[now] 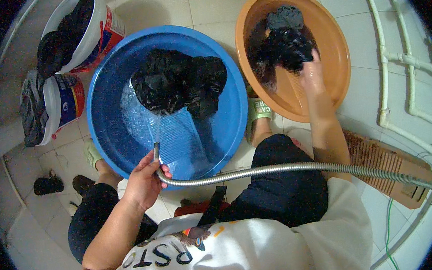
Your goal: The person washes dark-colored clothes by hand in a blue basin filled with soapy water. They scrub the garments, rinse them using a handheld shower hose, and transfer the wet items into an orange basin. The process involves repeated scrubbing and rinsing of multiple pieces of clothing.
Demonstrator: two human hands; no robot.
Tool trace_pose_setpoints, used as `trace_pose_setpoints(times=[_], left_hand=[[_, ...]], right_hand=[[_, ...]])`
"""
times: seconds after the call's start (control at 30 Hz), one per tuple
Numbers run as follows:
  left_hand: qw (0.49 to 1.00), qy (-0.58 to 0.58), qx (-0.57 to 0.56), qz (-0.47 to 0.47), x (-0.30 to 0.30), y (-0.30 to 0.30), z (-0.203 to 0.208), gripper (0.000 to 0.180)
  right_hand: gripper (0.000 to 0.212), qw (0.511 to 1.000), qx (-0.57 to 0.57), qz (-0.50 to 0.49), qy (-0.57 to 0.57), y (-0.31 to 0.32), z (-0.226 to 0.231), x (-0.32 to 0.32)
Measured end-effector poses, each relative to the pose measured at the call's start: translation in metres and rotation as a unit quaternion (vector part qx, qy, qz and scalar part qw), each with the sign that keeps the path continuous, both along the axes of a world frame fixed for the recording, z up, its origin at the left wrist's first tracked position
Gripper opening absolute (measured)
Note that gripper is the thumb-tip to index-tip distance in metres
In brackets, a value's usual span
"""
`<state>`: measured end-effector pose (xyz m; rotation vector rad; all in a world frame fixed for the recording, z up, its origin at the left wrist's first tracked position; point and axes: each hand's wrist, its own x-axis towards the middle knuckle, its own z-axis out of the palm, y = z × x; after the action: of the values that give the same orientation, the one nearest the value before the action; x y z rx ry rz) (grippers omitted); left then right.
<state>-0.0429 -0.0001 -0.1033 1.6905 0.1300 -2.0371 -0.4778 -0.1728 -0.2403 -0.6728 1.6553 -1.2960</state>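
Observation:
My left hand [146,178] is closed around a ribbed metal hose [259,171] near its tip, over the front rim of a blue basin [92,114]. Water runs from the tip toward a heap of wet black cloth [171,80] in that basin. Over on the right, my right hand [313,76] reaches into a tilted orange basin [341,54]. Its fingers, slightly blurred, grip the edge of a wet black cloth [287,45]. A dark grey cloth [285,18] lies just beyond, and dark water surrounds both.
Two white buckets [98,27] [53,104] with dark clothes stand at the left. A brown washboard [396,174] lies on the tiles to the right, with the hose passing over it. White pipes [383,56] run along the right wall. A black brush-like item [48,184] rests at far left.

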Motion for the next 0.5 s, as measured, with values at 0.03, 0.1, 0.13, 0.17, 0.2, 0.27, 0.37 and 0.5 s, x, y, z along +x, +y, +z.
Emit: trace_pose_setpoints(times=[0.03, 0.1, 0.13, 0.17, 0.2, 0.27, 0.37, 0.5], left_hand=[[1.0, 0.001, 0.002, 0.0, -0.001, 0.0, 0.0, 0.04], [1.0, 0.003, 0.005, 0.006, -0.002, 0.002, -0.001, 0.041], [1.0, 0.006, 0.001, 0.006, -0.002, 0.003, -0.002, 0.041], [1.0, 0.007, -0.003, 0.008, -0.002, 0.004, -0.001, 0.041], [1.0, 0.008, -0.006, 0.011, -0.002, 0.006, -0.002, 0.041], [1.0, -0.004, -0.003, 0.023, -0.004, 0.009, 0.001, 0.04], [1.0, -0.002, -0.009, 0.017, 0.004, 0.014, -0.003, 0.043], [0.999, -0.03, -0.006, 0.04, 0.003, 0.014, 0.001, 0.044]], right_hand=[[0.04, 0.996, -0.043, 0.002, -0.075, -0.001, 0.027, 0.007], [0.038, 0.976, -0.119, 0.024, -0.182, -0.003, 0.06, 0.021], [0.037, 0.964, -0.152, 0.043, -0.215, -0.003, 0.069, 0.025], [0.037, 0.949, -0.183, 0.062, -0.251, -0.004, 0.079, 0.03], [0.035, 0.945, -0.199, 0.065, -0.252, -0.002, 0.091, 0.041], [0.034, 0.934, -0.229, 0.076, -0.264, 0.004, 0.115, 0.069], [0.035, 0.927, -0.174, 0.016, -0.331, 0.006, 0.15, 0.097], [0.038, 0.789, -0.131, 0.171, -0.575, -0.004, 0.16, 0.124]])
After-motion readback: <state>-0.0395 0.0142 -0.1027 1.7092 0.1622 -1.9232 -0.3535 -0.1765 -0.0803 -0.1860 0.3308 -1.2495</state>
